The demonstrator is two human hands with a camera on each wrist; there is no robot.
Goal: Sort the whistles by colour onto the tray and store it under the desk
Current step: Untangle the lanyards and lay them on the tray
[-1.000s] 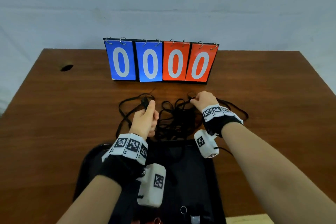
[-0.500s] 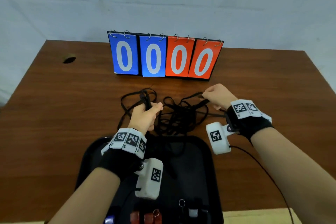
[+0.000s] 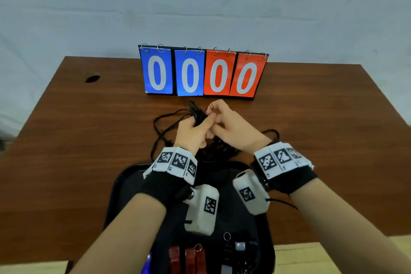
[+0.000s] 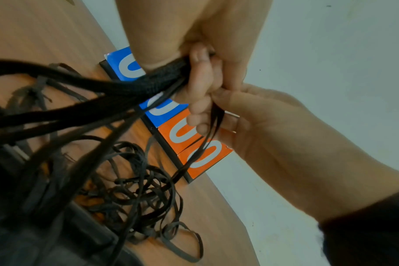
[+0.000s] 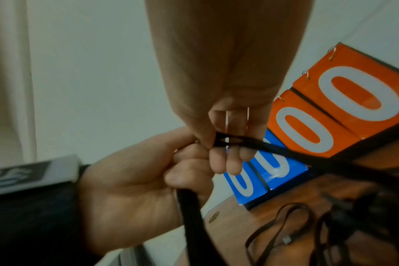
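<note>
A tangle of black lanyard cords (image 3: 213,151) lies on the desk between the tray and the scoreboard. My left hand (image 3: 195,129) grips a bundle of these cords (image 4: 125,86) and holds it raised. Touching it, my right hand (image 3: 222,120) pinches a thin cord loop (image 5: 226,142) between thumb and fingers. The black tray (image 3: 124,184) sits at the near desk edge under my wrists. Red whistles (image 3: 184,258), a blue whistle (image 3: 146,264) and dark and grey whistles (image 3: 240,249) lie at its near end, grouped by colour.
A flip scoreboard (image 3: 202,73) showing 0000 in blue and orange stands just behind my hands. A cable hole (image 3: 92,78) is at the desk's far left. Bare wood stretches to both sides of the tray.
My right hand has come in from the right with a cord and now meets my left hand. The left hand has lifted its bundle of cords slightly.
</note>
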